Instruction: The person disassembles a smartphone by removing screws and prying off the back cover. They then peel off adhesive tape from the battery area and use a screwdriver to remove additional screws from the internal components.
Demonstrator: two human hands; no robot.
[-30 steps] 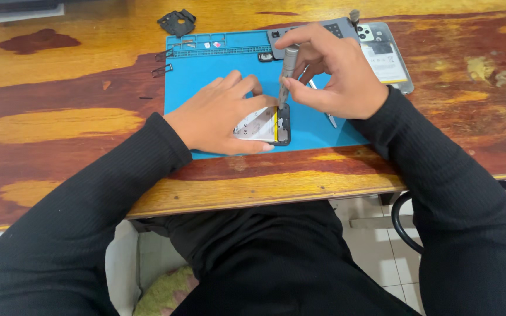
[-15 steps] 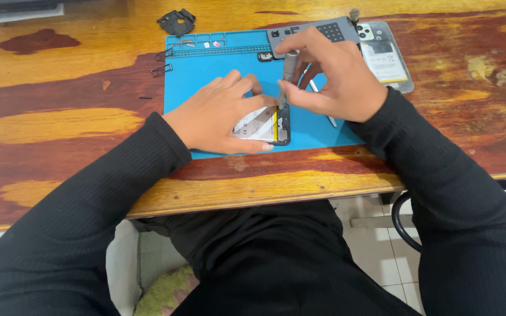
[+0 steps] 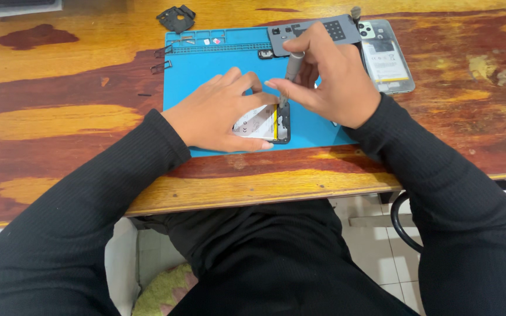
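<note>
Right hand (image 3: 332,82) pinching driver (image 3: 293,65) upright over opened phone (image 3: 265,123) on blue mat (image 3: 206,70); left hand (image 3: 218,114) pressing phone flat: best kept vertical, tip seated, turned with light pressure, phone pinned against sliding.

Left hand (image 3: 221,114) steadying opened phone (image 3: 265,124), right hand (image 3: 329,79) gripping screwdriver (image 3: 292,69)
</note>
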